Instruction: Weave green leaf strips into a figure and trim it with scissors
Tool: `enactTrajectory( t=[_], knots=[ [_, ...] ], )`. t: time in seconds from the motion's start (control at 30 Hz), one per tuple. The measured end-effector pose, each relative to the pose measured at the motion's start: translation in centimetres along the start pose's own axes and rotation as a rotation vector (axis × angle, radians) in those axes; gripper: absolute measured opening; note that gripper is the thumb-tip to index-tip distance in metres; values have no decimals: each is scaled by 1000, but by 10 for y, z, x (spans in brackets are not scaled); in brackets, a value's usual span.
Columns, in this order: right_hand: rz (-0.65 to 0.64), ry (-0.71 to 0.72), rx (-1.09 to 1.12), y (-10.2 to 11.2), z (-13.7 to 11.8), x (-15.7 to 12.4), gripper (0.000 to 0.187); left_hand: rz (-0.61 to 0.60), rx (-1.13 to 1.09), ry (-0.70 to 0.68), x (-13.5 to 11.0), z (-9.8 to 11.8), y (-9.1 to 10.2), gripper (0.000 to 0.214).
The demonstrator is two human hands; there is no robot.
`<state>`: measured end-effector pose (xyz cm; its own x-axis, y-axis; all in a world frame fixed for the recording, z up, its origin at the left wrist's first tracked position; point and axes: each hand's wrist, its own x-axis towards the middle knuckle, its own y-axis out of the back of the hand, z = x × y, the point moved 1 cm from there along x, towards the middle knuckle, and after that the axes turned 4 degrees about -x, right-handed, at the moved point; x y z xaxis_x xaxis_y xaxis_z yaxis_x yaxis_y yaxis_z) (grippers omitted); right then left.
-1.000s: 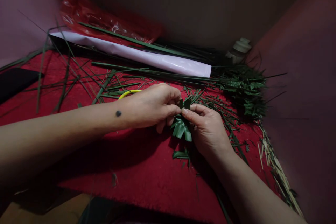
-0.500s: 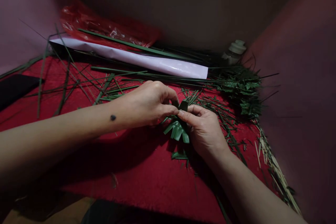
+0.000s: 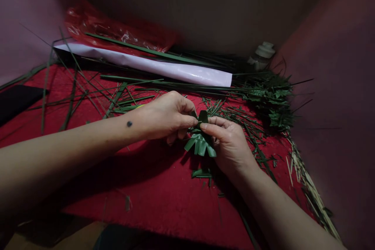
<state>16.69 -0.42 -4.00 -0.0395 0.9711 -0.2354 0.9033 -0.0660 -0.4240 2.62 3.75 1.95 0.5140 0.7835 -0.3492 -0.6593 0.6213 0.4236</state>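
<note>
A small woven piece of green leaf strips (image 3: 200,145), its cut ends fanned out toward me, is held up between both hands above the red surface. My left hand (image 3: 171,116) comes in from the left and pinches its upper left part between thumb and forefinger. From the right, my right hand (image 3: 231,140) grips the other side, thumb in front and fingers behind. One broad strip end stands upright between the fingertips. Some of the weave is hidden by my fingers. Below it lie short green leaf scraps (image 3: 202,174).
Behind my hands, a long white wrapper (image 3: 175,72) lies along the wall with leaf strips and a red plastic bag (image 3: 117,31). Leafy green pieces (image 3: 269,93) and a white-capped bottle (image 3: 262,55) are at the back right. A dark flat object (image 3: 20,99) sits left, pale sticks (image 3: 310,187) right.
My left fingertips have shifted slightly left and down on the leaf piece. Its fanned ends have turned a little to the right and show more. My right hand stays nearly in place.
</note>
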Motion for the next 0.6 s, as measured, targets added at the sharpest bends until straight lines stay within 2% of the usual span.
enactTrajectory(
  t=[0.17, 0.27, 0.4, 0.6],
  knots=[
    [-42, -61, 97, -4, -1, 0, 16, 15, 5, -2, 0, 0, 1, 11],
    [-44, -51, 117, -4, -1, 0, 16, 23, 21, 0, 0, 0, 2, 11],
    [-60, -19, 87, -4, 0, 0, 17, 33, 20, 0, 2, 0, 2, 13],
    [-4, -16, 18, -2, 2, 0, 15, 34, 15, 2, 4, -1, -2, 11]
  ],
)
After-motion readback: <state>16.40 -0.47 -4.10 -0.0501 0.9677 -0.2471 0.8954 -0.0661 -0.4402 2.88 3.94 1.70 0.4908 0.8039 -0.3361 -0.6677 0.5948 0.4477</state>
